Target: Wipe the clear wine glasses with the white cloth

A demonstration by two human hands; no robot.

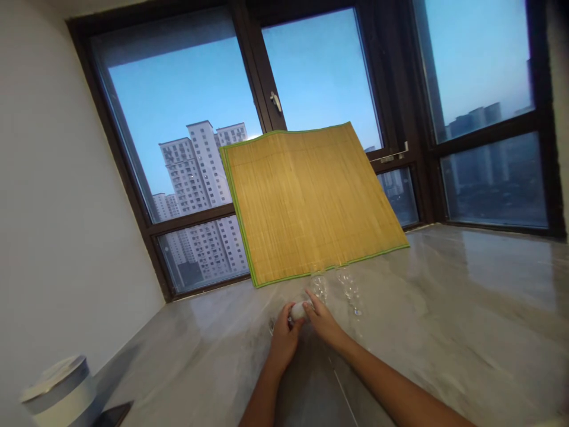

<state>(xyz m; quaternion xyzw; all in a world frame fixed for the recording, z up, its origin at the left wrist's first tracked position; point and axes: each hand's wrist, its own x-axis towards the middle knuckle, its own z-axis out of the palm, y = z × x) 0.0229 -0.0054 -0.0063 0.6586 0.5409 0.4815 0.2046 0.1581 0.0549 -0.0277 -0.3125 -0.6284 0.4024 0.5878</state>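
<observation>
Between my two hands is a small whitish rounded thing [299,311], partly covered by fingers; its exact kind is unclear. My left hand [284,337] curls around its left side, thumb and fingers closed on it. From the right, my right hand [322,320] grips it too, with one finger reaching up past it. Just beyond my right hand stands a clear glass-like object [319,286], and a second clear one [349,289] is to its right. Something small and shiny shows at the left edge of my left hand, too blurred to name.
A tan woven mat [306,201] with green edging leans upright against the dark-framed window. Grey marble-look surface [466,320] spreads around my arms, with a thin pale line [342,385] between them. At lower left are a white-and-grey container [62,391] and a dark flat object [113,415].
</observation>
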